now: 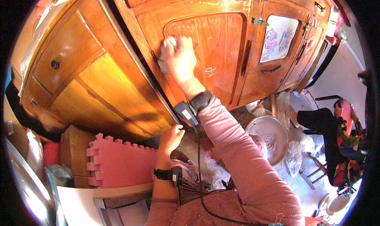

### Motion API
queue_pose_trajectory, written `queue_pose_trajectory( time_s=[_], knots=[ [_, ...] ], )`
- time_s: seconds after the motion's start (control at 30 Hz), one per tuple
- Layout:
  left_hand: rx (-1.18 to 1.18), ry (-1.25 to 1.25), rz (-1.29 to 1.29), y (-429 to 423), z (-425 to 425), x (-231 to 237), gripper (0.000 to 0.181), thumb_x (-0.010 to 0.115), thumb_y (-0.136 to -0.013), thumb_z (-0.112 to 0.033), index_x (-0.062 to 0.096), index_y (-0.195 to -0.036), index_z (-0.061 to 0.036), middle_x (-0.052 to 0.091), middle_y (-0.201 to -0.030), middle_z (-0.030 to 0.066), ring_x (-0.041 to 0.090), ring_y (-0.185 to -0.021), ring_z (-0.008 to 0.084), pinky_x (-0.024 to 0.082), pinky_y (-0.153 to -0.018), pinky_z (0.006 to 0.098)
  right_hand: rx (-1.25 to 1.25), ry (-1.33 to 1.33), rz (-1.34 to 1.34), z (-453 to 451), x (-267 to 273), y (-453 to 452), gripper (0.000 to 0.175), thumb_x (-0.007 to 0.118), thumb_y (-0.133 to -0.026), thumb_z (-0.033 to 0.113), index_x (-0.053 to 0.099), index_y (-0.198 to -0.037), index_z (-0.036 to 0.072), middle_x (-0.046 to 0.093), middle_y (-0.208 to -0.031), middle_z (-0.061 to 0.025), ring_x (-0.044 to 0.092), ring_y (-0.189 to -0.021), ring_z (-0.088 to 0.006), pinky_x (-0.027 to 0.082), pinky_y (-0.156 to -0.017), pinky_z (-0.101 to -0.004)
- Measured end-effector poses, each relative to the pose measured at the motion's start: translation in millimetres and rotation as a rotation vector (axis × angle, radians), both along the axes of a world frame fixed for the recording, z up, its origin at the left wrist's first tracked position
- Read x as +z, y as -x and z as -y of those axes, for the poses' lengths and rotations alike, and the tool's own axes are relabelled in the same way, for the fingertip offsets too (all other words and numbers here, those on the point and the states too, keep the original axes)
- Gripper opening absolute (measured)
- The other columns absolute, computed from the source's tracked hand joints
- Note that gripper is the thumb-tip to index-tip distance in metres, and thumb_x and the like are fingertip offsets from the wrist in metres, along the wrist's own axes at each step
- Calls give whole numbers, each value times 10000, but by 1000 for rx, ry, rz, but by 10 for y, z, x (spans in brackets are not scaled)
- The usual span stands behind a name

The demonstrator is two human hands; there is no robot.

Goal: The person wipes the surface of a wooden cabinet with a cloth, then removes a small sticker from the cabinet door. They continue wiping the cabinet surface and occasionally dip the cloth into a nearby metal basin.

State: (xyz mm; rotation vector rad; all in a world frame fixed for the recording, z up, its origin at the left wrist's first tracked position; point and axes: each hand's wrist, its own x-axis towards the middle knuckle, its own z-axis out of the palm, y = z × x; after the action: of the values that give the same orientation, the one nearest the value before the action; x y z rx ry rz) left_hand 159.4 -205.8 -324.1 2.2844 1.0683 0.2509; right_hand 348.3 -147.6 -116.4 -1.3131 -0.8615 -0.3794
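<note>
My right hand [182, 58] presses a pale, crumpled cloth [162, 63] against the left frame of a wooden cabinet door [219, 48]. The cloth is bunched under the fingers, beside a dark pull handle [153, 55]. The door's recessed panel is varnished and glossy, with a small worn sticker [210, 71] low on it. Lower down, my left hand [171, 138] hangs in front of the cabinets with its fingers loosely bent and apart. Nothing shows in it. Both wrists wear black bands with small boxes, and a cable runs from the right one.
A second wooden cabinet [98, 74] stands to the left across a narrow dark gap. Below it are a pink foam mat [124, 163] and a cardboard box [74, 154]. To the right, a round metal basin [268, 140], plastic bags [294, 157] and a black-covered seat [317, 122] occupy the floor.
</note>
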Motion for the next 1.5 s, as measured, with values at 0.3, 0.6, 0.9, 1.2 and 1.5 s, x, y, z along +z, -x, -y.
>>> queue_pose_trajectory(
  time_s=[0.3,0.6,0.9,1.2,1.5],
  knots=[
    [-9,28,-71,-197,64,38,392,561,-908,-369,622,-1169,-84,677,-1103,175,630,-1040,371,497,-869,452,108,1305,55,723,-1624,-384,389,554,-857,348,670,-1148,118,660,-1156,-162,665,-1027,-337,534,-839,-465],
    [-79,-35,-60,-290,198,137,370,613,-912,-336,627,-1158,-61,692,-1004,201,667,-949,365,523,-807,428,25,-136,997,568,289,-785,330,691,-753,121,653,-1080,110,583,-1085,-75,562,-985,-277,461,-804,-388],
    [-122,92,-79,-168,250,213,408,595,-896,-335,596,-1211,-75,685,-1051,189,646,-1001,367,512,-844,454,-484,232,985,897,517,-1952,208,609,-762,93,684,-941,169,651,-1006,-34,589,-938,-264,468,-786,-418],
    [-188,-9,42,-18,332,314,412,609,-897,-296,558,-1234,-63,653,-1110,190,611,-1013,396,496,-837,480,-555,252,639,792,-1094,-2034,358,642,-689,5,616,-1037,82,582,-990,-145,513,-963,-348,396,-883,-467],
    [-200,123,-25,14,377,514,443,640,-877,-247,566,-1272,-60,626,-1216,183,597,-1096,378,483,-916,446,-475,718,-180,791,-3889,-1716,232,616,-780,77,599,-997,-4,559,-1047,-226,528,-1017,-415,429,-899,-502]
  ],
)
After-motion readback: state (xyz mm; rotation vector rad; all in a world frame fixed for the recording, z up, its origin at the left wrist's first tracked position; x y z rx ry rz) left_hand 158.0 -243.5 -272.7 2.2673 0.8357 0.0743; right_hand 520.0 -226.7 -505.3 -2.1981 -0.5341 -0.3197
